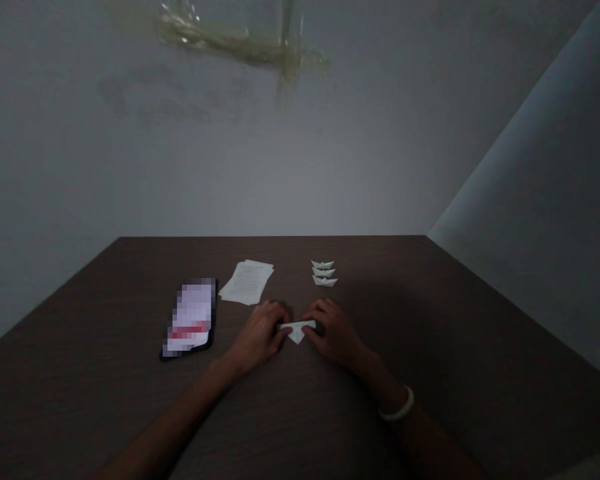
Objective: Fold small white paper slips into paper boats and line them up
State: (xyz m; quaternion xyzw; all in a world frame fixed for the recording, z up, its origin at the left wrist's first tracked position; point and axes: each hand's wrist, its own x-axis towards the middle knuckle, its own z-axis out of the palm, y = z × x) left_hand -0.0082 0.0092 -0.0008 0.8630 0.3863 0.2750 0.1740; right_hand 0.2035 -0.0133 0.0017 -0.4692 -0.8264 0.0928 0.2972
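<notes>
Three finished boats [324,273] sit in a row at one o'clock from the hands. A fourth fold [297,329], half made, lies on the table [480,320], pinched between the left hand [258,335] and right hand [333,331]. Spare sheets [247,281] wait at eleven o'clock, a phone [190,319] at nine.

A dark wooden tabletop [480,320] stands in a dim corner. Grey walls [130,167] rise behind, with yellowed tape [245,47] stuck high up.

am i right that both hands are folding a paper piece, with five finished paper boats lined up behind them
Not quite: the head view shows three paper boats, not five. The left hand and right hand do press the paper piece on the table.
</notes>
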